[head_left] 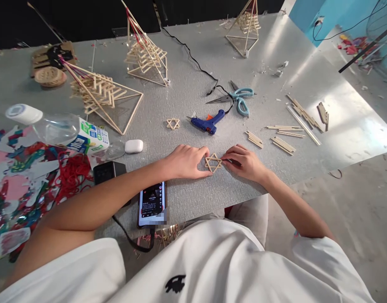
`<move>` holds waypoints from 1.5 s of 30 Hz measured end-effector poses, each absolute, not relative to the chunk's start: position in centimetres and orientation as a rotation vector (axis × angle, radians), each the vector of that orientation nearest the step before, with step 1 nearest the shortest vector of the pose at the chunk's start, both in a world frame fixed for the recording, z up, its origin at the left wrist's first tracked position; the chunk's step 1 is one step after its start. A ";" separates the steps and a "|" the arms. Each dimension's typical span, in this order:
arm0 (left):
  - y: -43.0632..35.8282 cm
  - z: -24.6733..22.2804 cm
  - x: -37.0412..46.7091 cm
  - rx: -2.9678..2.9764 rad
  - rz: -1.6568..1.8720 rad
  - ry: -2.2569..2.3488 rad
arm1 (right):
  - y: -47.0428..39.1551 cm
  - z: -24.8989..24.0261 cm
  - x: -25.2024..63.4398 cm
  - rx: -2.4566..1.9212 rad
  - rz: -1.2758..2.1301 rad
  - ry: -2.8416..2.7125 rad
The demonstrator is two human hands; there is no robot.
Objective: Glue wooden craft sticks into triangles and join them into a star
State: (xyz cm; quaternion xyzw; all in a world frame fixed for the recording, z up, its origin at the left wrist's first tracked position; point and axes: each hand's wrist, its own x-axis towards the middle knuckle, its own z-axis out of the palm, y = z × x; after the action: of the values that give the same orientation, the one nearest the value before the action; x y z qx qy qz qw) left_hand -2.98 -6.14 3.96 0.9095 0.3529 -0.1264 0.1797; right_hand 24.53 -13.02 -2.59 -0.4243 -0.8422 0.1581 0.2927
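A six-pointed star of thin wooden sticks (213,163) is between my hands at the table's near side. My left hand (189,162) grips its left side, with the thumb below and the fingers above. On the star's right, my right hand (244,163) pinches at a point, its fingers closed and partly hidden. Beyond them lie a smaller stick star (173,123) and a blue hot glue gun (209,122) with an orange trigger. Bundles of short sticks (283,145) rest right of my right hand.
Blue-handled scissors (242,101) lie behind the glue gun beside its black cord (193,54). Stick pyramid frames (99,94) stand at the back. A plastic bottle (61,130), a white case (134,146), red string (75,176) and a phone (152,202) are on the left.
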 end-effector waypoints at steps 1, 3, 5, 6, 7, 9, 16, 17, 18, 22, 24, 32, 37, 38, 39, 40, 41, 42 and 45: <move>-6.1 3.9 -3.0 2.570 -0.355 1.000 | -13.0 -2.6 24.5 -1.137 0.419 -2.242; -6.1 3.8 -3.0 2.570 -0.354 1.009 | -13.0 -2.7 24.4 -1.150 0.409 -2.245; -6.2 3.7 -3.0 2.570 -0.354 1.032 | -13.0 -2.7 24.4 -1.156 0.395 -2.249; -6.2 3.6 -2.9 2.569 -0.355 1.044 | -13.0 -2.7 24.4 -1.160 0.389 -2.250; -6.2 3.6 -2.9 2.566 -0.358 1.054 | -13.0 -2.8 24.3 -1.166 0.387 -2.249; -6.3 3.6 -2.8 2.557 -0.368 1.062 | -13.0 -2.8 24.3 -1.185 0.389 -2.243; -5.5 4.2 -3.6 2.473 -0.344 0.992 | -13.2 -2.9 24.3 -1.219 0.383 -2.224; -5.3 4.3 -3.8 2.463 -0.336 0.965 | -13.3 -2.9 24.3 -1.217 0.382 -2.224; -5.1 4.2 -4.0 2.456 -0.325 0.939 | -13.3 -2.9 24.3 -1.215 0.383 -2.222; -4.3 3.6 -4.7 2.432 -0.260 0.895 | -13.3 -3.1 24.3 -1.197 0.368 -2.215; -4.0 3.3 -4.9 2.409 -0.222 0.886 | -13.3 -3.2 24.3 -1.179 0.349 -2.212; -3.6 2.4 -4.7 2.401 -0.166 0.867 | -13.3 -3.4 24.1 -1.152 0.335 -2.196; -3.7 2.5 -4.5 2.403 -0.190 0.861 | -13.3 -3.4 24.1 -1.144 0.330 -2.200; -3.8 2.6 -4.5 2.410 -0.196 0.859 | -13.3 -3.4 24.1 -1.147 0.333 -2.199; -3.8 2.7 -4.4 2.417 -0.203 0.860 | -13.3 -3.4 24.1 -1.153 0.337 -2.198; -3.9 2.8 -4.3 2.421 -0.211 0.861 | -13.3 -3.3 24.1 -1.160 0.343 -2.196; -4.0 2.9 -4.3 2.422 -0.219 0.865 | -13.3 -3.3 24.2 -1.165 0.349 -2.197; -4.1 2.9 -4.2 2.423 -0.225 0.867 | -13.3 -3.3 24.2 -1.165 0.355 -2.199; -4.4 3.0 -4.2 2.446 -0.229 0.855 | -13.4 -3.1 24.2 -1.132 0.360 -2.220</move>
State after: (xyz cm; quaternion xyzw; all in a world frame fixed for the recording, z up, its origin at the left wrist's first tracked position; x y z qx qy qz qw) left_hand -4.15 -4.41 3.00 0.9061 0.3168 -0.0849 0.2671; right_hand 24.24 -13.43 -3.06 -0.4281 -0.8392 0.1360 0.3067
